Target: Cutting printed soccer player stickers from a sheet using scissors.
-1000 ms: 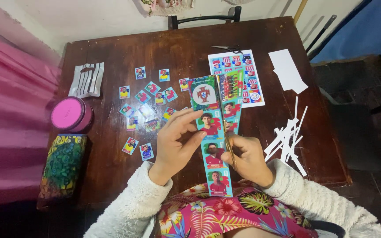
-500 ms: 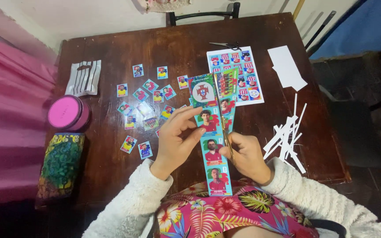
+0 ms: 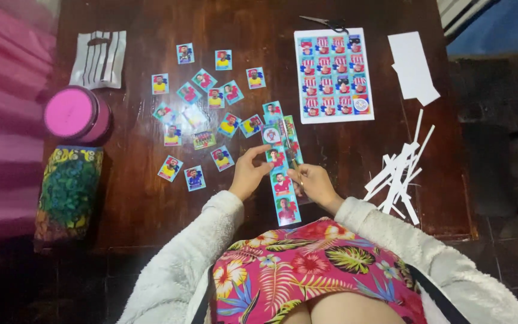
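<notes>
Two hands are meeting at the lower middle of the frame over a long strip of picture stickers [image 3: 281, 174]: the left hand [image 3: 248, 174] is pinching the strip's left edge between thumb and fingertips, while the right hand [image 3: 313, 183] is gripping its right edge with fingers curled together. Loose stickers [image 3: 202, 114] are lying scattered on the dark wooden table [image 3: 145, 198], left of centre

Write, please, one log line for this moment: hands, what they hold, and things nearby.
left hand: holds sticker strip | right hand: holds same strip | left of it: cut stickers | beyond it: sticker sheet | right: paper scraps
</notes>
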